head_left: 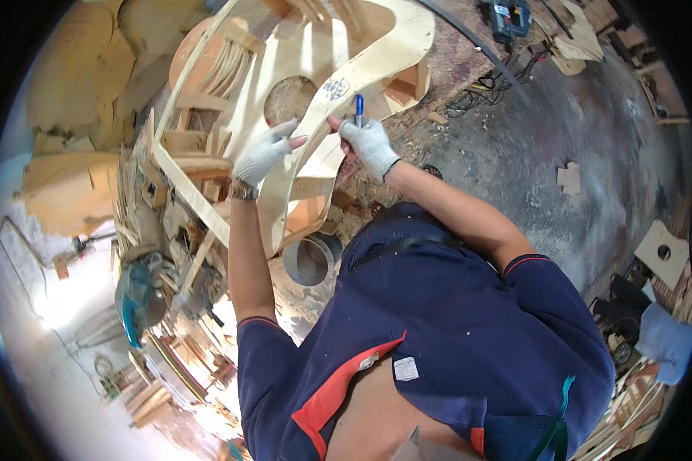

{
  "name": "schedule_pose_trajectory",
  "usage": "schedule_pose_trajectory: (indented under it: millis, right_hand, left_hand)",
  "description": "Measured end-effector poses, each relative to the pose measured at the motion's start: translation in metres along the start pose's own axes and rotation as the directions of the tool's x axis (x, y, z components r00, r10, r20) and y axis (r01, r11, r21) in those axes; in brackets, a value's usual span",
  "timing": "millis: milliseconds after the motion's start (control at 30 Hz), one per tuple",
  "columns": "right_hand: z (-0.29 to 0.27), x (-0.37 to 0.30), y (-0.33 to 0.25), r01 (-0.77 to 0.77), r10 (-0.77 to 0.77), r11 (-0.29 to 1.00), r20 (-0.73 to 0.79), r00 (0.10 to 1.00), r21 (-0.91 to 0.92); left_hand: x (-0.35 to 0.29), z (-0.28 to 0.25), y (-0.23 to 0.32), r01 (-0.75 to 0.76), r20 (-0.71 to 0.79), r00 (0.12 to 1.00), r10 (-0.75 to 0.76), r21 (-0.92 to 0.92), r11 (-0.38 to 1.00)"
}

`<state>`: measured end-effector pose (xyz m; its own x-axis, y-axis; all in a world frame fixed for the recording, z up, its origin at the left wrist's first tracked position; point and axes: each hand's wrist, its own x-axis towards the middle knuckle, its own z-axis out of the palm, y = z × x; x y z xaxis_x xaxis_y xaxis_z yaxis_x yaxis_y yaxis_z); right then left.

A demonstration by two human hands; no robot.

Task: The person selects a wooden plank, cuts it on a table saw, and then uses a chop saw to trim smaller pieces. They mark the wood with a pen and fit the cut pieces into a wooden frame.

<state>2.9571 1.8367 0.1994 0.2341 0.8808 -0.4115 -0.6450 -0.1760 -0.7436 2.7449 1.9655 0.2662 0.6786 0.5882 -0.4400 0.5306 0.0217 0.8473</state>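
A pale plywood frame (384, 44) with a wavy edge strip stands in front of me, with a blue printed mark on the strip. My right hand (370, 147), in a white glove with bare fingertips showing, is closed round a blue pen (359, 110) at the right side of the strip. The pen points upward, and its lower end is hidden in the fingers. My left hand (265, 154), gloved likewise, lies against the strip's left side with fingers stretched out. Just beyond the left hand, a round hole (291, 98) opens in the frame's inner panel.
Left of my left forearm sits a teal power saw (138, 300) among wood offcuts. A round metal duct or bucket (310, 260) stands by the frame's near end. Cables (480, 100) and a power tool (509, 19) lie at the far right. A person's blue sleeve (667, 342) shows at the right rim.
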Motion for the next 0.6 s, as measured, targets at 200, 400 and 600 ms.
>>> schedule_pose_trajectory:
  millis: [200, 400, 600]
  right_hand:
    - [0.000, -0.006, -0.008, -0.029, 0.031, 0.999, 0.050, 0.998, -0.044]
    - [-0.007, -0.003, -0.012, 0.016, -0.004, 0.985, 0.067, 0.998, -0.172]
    - [-0.004, -0.005, -0.014, 0.077, -0.060, 0.973, 0.086, 0.994, -0.217]
  left_hand:
    - [-0.003, 0.017, 0.020, 0.055, -0.084, 0.996, -0.035, 0.246, 0.968]
    - [-0.004, 0.028, 0.040, 0.078, -0.038, 0.996, -0.076, 0.081, 0.994]
    - [-0.002, 0.030, 0.035, 0.074, -0.064, 0.996, -0.067, 0.118, 0.990]
